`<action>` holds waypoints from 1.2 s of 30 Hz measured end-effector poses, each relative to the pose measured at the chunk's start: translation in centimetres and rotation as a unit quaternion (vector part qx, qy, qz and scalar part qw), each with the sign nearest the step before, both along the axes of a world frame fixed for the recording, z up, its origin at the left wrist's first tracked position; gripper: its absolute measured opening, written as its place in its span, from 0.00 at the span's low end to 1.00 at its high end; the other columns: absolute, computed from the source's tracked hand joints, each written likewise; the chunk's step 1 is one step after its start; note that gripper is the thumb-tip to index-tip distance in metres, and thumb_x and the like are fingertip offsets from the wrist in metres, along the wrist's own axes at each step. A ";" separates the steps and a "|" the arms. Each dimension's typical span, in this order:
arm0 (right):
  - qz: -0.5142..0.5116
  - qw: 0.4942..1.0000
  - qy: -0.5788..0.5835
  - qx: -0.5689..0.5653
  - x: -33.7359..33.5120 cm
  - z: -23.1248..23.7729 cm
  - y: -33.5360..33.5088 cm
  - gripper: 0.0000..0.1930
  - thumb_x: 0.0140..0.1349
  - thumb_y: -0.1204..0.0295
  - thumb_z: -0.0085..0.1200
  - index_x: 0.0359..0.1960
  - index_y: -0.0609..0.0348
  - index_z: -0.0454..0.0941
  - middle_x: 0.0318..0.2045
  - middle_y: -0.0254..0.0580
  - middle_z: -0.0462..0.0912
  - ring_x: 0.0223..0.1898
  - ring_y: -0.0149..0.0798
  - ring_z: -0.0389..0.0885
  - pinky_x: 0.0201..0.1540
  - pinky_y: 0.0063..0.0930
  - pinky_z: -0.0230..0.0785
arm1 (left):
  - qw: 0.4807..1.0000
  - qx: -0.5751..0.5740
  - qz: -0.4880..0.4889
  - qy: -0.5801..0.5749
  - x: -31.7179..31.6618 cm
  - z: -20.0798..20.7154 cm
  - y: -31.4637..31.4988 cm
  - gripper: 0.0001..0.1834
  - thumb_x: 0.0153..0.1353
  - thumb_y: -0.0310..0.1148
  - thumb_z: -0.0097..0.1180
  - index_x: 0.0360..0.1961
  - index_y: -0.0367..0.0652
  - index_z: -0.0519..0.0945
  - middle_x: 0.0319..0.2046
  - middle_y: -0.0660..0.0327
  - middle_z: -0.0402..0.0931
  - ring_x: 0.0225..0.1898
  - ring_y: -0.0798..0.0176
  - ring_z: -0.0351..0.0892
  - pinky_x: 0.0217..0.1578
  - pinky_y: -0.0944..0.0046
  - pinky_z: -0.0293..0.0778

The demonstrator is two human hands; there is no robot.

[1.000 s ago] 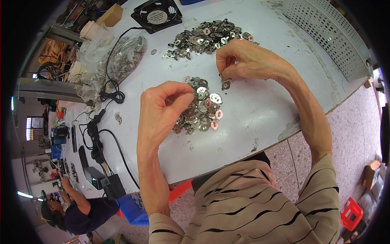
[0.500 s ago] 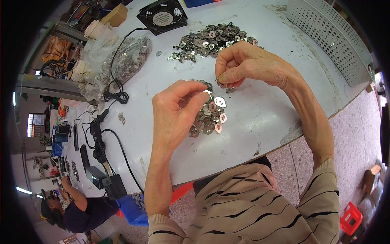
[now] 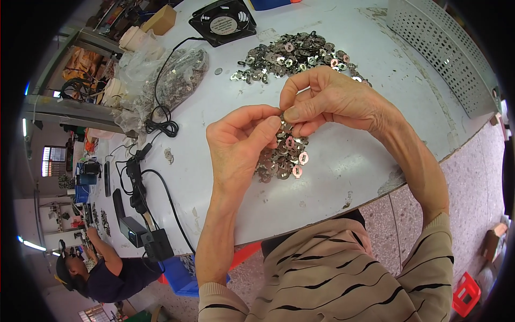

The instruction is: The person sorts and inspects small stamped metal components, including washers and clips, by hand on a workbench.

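Observation:
My right hand (image 3: pixel 338 102) is closed in a pinch, with a small flat metal part mostly hidden at its fingertips. Its fingertips meet those of my left hand (image 3: pixel 238 142), whose thumb and forefinger are also pinched; what they hold is too small and covered to make out. Right below the fingers lies a small pile of thin, shiny metal pieces (image 3: pixel 281 161), roundish with slots, partly hidden by my left hand. Farther back, a larger heap of similar metal pieces (image 3: pixel 295 51) spreads behind my right hand.
A black square fan (image 3: pixel 222 24) stands at the back. Clear plastic bags of metal pieces (image 3: pixel 179 78) lie left, beside black cables (image 3: pixel 161 127) and a power adapter (image 3: pixel 158 244). A grey perforated basket (image 3: pixel 440 53) is at the far right. Another person (image 3: pixel 110 276) works at lower left.
My right hand has come left from beside the larger heap, bringing the small metal part to my left fingertips. My left hand stays over the small pile. The whole view has shifted slightly.

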State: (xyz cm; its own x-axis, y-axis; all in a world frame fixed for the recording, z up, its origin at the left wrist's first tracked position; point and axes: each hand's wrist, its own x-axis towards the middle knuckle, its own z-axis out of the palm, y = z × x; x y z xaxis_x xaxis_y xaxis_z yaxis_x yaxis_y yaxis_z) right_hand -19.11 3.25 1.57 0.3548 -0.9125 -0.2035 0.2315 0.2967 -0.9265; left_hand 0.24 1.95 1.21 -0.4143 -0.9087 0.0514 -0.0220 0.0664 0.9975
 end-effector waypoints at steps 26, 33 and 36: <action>0.047 0.801 0.535 -0.263 -2.0 -0.8 -0.2 0.08 0.37 0.80 0.55 0.24 0.63 0.78 0.20 0.39 0.78 0.25 0.39 0.77 0.29 0.33 0.66 | 0.958 -0.019 -0.084 -0.272 3.0 2.2 -2.0 0.05 0.48 0.22 0.57 0.27 0.32 0.81 0.20 0.65 0.76 0.22 0.75 0.68 0.25 0.73 0.65; 0.003 0.823 0.494 -0.280 -2.3 -1.1 -0.8 0.05 0.44 0.78 0.53 0.24 0.64 0.77 0.18 0.40 0.77 0.21 0.34 0.74 0.27 0.29 0.65 | 0.980 -0.014 -0.067 -0.186 2.7 2.5 -1.7 0.06 0.50 0.21 0.58 0.30 0.33 0.81 0.22 0.65 0.77 0.23 0.75 0.72 0.26 0.74 0.68; -0.010 0.874 0.416 -0.250 -2.2 -0.5 -0.9 0.04 0.47 0.77 0.53 0.24 0.64 0.78 0.17 0.36 0.76 0.22 0.28 0.74 0.26 0.25 0.65 | 0.988 -0.038 -0.053 -0.143 2.1 1.6 -1.4 0.07 0.50 0.19 0.58 0.33 0.33 0.81 0.24 0.65 0.77 0.24 0.75 0.73 0.26 0.76 0.69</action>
State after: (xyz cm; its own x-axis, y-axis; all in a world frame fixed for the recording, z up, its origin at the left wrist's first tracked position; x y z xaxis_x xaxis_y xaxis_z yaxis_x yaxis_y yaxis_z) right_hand -21.32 2.32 1.07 0.2561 -0.9657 0.0423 -0.5832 -0.1893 -0.7900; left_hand 2.32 0.60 2.79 -0.5145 -0.8573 -0.0140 -0.2903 0.1589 0.9437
